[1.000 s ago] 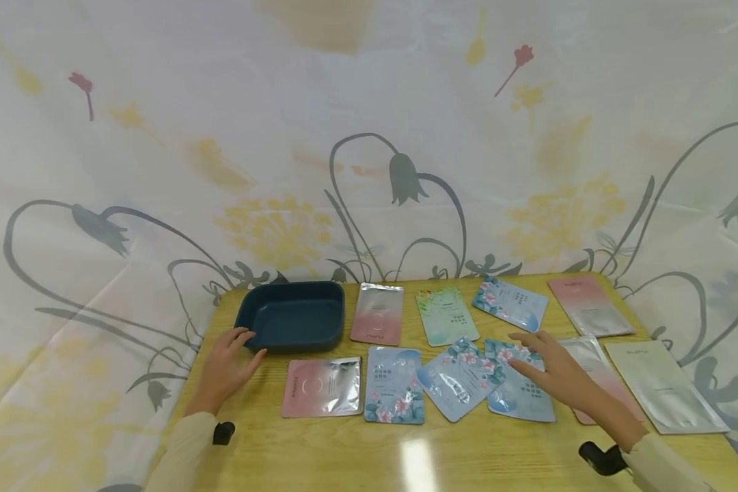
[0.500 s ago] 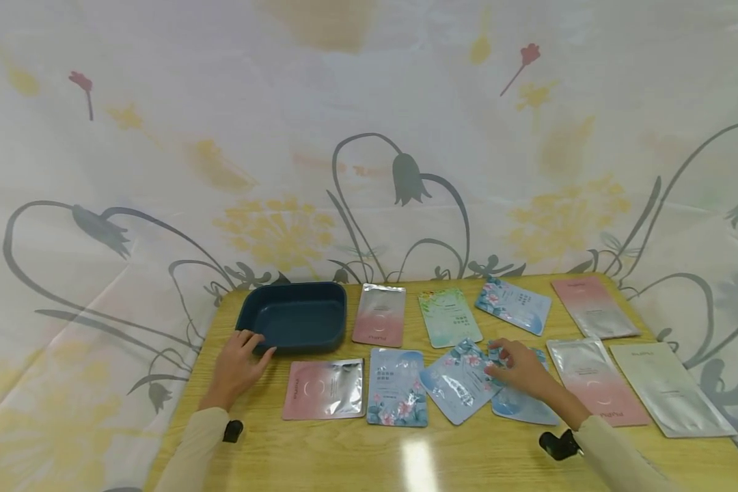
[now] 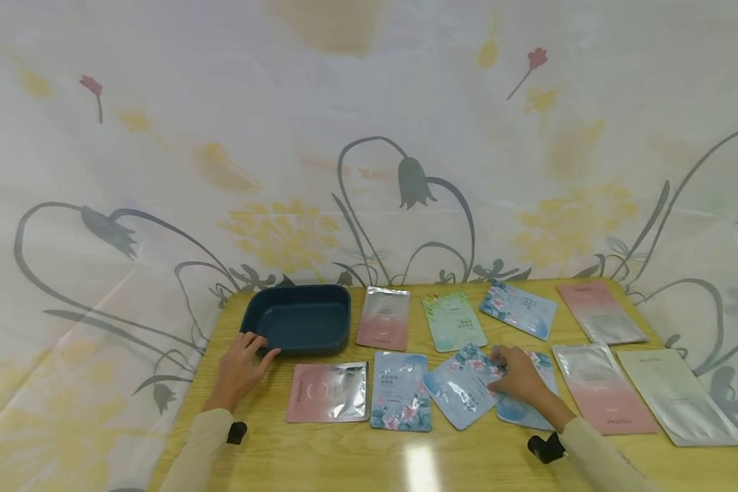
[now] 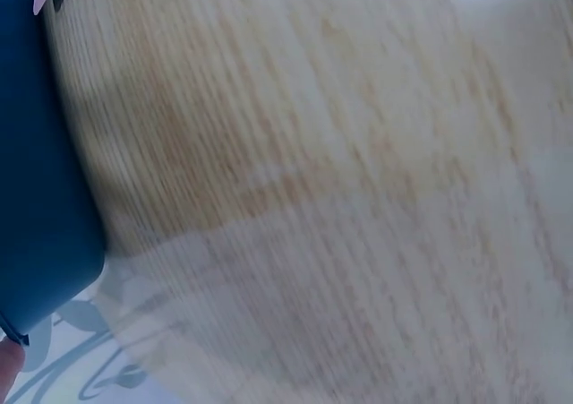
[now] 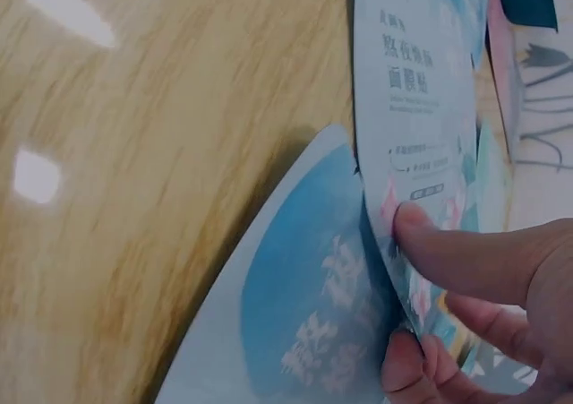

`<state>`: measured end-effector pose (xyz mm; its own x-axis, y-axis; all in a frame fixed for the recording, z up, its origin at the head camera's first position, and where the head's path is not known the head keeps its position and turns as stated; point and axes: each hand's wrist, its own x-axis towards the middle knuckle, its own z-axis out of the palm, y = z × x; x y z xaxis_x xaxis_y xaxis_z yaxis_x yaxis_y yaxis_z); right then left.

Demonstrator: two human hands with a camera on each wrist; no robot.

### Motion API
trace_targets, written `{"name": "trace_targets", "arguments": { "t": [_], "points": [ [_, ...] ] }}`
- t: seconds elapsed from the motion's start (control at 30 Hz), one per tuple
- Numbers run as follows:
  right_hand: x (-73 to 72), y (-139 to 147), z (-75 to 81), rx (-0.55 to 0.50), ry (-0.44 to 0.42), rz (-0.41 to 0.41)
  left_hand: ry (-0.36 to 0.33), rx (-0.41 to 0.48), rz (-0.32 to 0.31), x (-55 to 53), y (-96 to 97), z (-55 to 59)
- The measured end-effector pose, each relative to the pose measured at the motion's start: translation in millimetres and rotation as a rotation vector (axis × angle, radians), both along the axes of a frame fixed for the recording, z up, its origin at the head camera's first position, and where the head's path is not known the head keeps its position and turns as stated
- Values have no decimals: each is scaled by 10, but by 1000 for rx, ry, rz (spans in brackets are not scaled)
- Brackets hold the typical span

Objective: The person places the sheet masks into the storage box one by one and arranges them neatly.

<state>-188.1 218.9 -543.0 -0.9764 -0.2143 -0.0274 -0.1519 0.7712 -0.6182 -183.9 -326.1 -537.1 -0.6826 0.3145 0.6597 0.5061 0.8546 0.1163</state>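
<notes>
My right hand (image 3: 519, 377) pinches the edge of a light-blue floral sheet mask packet (image 3: 461, 391) lying askew in the front row. In the right wrist view, its thumb (image 5: 466, 253) presses on the printed face of this packet (image 5: 416, 90), with fingers under the edge. Partly beneath that hand is another blue floral mask packet (image 3: 531, 408). My left hand (image 3: 240, 369) rests at the near-left corner of a dark-blue plastic basin (image 3: 301, 346), fingers relaxed against its rim. The left wrist view shows just one fingertip (image 4: 9, 361) at the rim; the other fingers are out of that view.
Pink-and-silver packets (image 3: 329, 391), a blue packet (image 3: 401, 393) and a green one (image 3: 454, 321) lie flat around. Another blue packet (image 3: 519, 309), pink packets and a pale-green one (image 3: 682, 396) lie rightward. A flower-print curtain (image 3: 369, 171) borders the wooden table (image 3: 320, 458) behind.
My right hand has moved left and down from above the right-hand blue packet to the edge of the askew one, which it now pinches. My left hand has shifted slightly, staying at the basin's corner.
</notes>
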Motion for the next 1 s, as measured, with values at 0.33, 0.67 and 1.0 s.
{"name": "trace_targets", "arguments": {
  "t": [0.33,0.67,1.0],
  "points": [
    [19,-86,87,-19,-95,-39,-68,-7,63,48,47,85],
    [12,5,156,-152,-168,-109,-178,20,109,32,94,183],
    [29,150,160,-348,-212,-109,-224,57,139,43,93,175]
  ]
}}
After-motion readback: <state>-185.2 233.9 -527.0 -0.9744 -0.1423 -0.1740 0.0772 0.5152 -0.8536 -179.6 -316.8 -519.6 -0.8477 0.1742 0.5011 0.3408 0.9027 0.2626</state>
